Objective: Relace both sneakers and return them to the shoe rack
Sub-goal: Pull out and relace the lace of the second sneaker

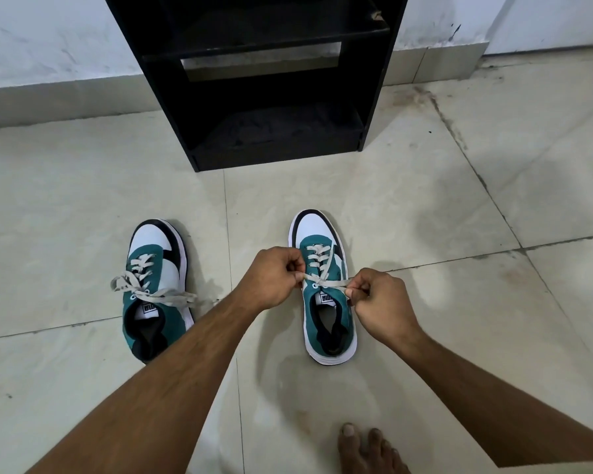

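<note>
A: At the centre right of the frame, what lies under the hands?

B: The right sneaker (326, 289), flat on the tiled floor (425, 206). Its long axis runs up the frame, white toe toward the black rack (254, 80) at top centre, heel toward the viewer.

A: And the hands?

B: The left hand (274, 278) is closed to the left of the eyelets, fingers pinched on one lace end. The right hand (377, 302) is closed to the right of the shoe's opening, pinching the other end. The lace (326, 283) stretches taut between them, across the top eyelets, so the shoe sits between and just below both grips.

A: The other shoe?

B: The left sneaker (156, 289) lies at centre left, well apart, toe also pointing up the frame, tilted slightly right. Its laces (151, 290) are in a loose bow.

A: Anything else?

B: A bare foot (367, 449) at the bottom edge.
</note>
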